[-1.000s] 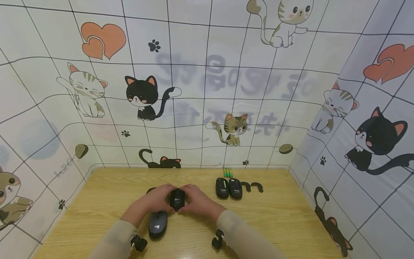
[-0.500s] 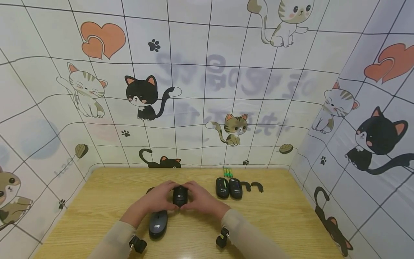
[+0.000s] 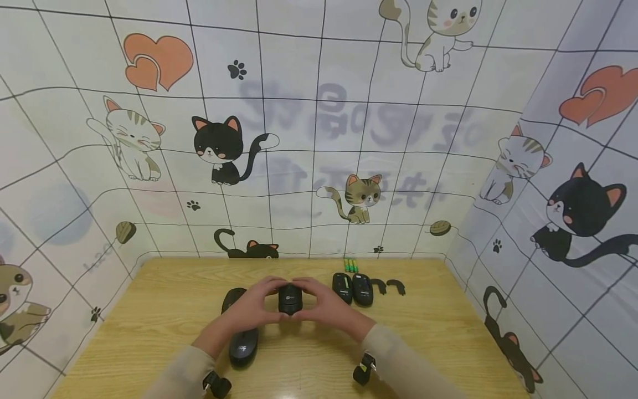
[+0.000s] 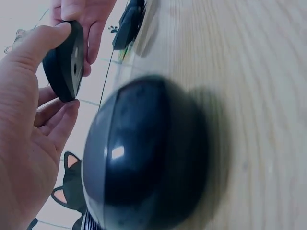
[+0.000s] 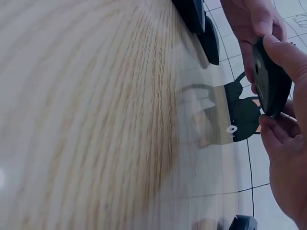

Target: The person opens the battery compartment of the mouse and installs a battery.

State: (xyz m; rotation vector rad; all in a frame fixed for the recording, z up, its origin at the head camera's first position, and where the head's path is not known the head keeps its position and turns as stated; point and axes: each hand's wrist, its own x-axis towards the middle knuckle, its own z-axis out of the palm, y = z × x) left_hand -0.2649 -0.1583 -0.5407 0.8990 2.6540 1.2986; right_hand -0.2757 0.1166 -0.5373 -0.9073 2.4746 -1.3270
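Note:
Both hands hold one black computer mouse (image 3: 290, 300) between them, lifted over the wooden table. My left hand (image 3: 254, 306) grips its left side, thumb at the near end and fingers at the far end. On the other side my right hand (image 3: 326, 308) grips it in the same way. In the left wrist view the mouse (image 4: 64, 67) is seen edge-on, its underside facing the table. The right wrist view shows the mouse (image 5: 272, 81) pinched by thumb and fingertips, with wood grain well below. Below the left forearm lies a dark grey mouse (image 3: 242, 350).
Another black mouse (image 3: 232, 298) lies left of the left hand, partly hidden. Right of the hands, two black mice (image 3: 363, 290) lie side by side, beside two curved black pieces (image 3: 396, 287). Several green batteries (image 3: 351, 266) lie behind them. A cat-patterned curtain (image 3: 299, 166) encloses the table.
Both hands have moved right and slightly away with the mouse, from beside the grey mouse toward the two mice on the right. More of the black mouse on the left now shows.

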